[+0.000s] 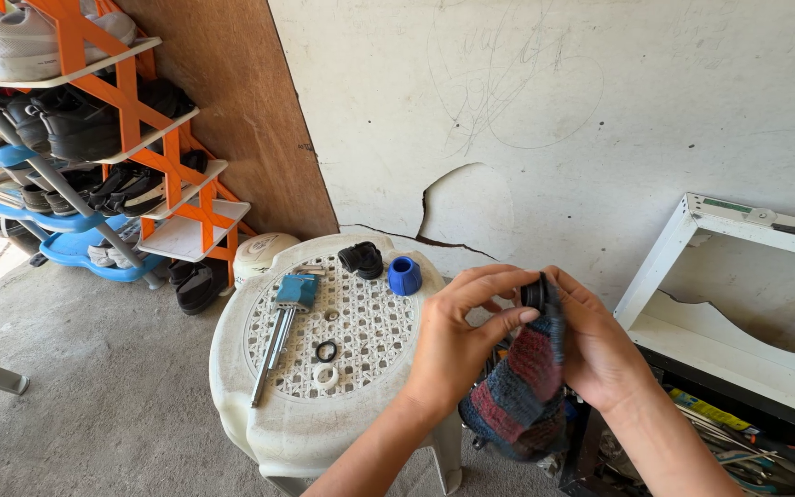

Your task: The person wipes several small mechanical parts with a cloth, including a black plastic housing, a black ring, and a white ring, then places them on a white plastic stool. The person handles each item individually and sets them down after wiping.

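Observation:
My left hand [460, 339] and my right hand [598, 342] meet in front of me, right of a white plastic stool [273, 425]. Between their fingertips they pinch a small black round fitting [534, 293]. A striped red and dark knitted cloth [515, 398] hangs from the same grip, draped down between both palms. On the stool top lie a black elbow pipe fitting [362, 259], a blue cap nut [404, 275], a blue-headed metal tool [283, 317], a black rubber ring [326, 351] and a white ring [326, 375].
An orange and white shoe rack [112, 120] full of shoes stands at the back left beside a brown board [236, 101]. A cracked white wall [545, 120] is behind. A white frame [729, 294] sits over an open toolbox [738, 446] at right. The floor is concrete.

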